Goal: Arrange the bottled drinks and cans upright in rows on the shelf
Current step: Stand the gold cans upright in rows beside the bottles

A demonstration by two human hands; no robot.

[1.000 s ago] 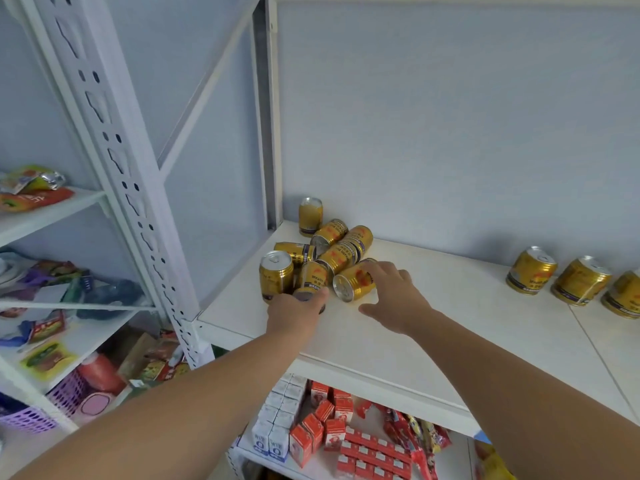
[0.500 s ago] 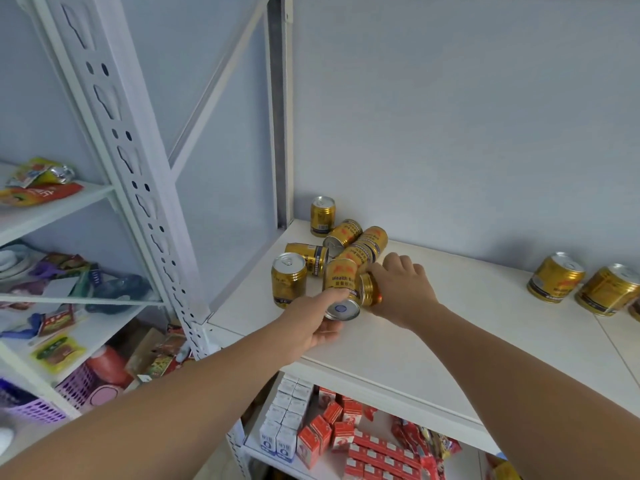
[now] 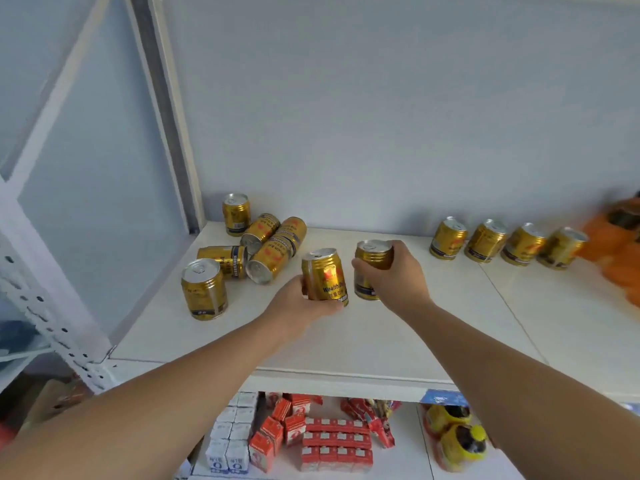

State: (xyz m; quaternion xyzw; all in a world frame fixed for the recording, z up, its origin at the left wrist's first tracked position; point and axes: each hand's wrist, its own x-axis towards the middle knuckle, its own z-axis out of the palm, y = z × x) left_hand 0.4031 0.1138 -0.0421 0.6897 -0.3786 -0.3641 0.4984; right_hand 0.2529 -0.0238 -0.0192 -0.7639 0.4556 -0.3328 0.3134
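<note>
**Both cans are coming up out of the heap**

Head view. Half a second ago your hands were digging into the heap, one can lying on its side. Now you are holding one can in each hand, both turned upright and drawn toward the middle of the shelf point(image 3: 346, 344).

Your left hand point(image 3: 294, 308) is cupping the left can point(image 3: 323, 271) low down, fingers curled round its base, and the can is leaning a little. Your right hand point(image 3: 401, 277) is wrapping the right can point(image 3: 371, 259) from the side, thumb and fingers closed on its body. The two cans are just beside each other, not touching. I cannot tell whether either base is meeting the shelf.

You are likely heading for the row of four cans point(image 3: 505, 242) standing along the back edge to the right. Keep both cans level, set each base flat beside the row's left end, and release only once each is standing steady. The heap of lying cans point(image 3: 270, 245) is waiting near the back left corner.
</note>
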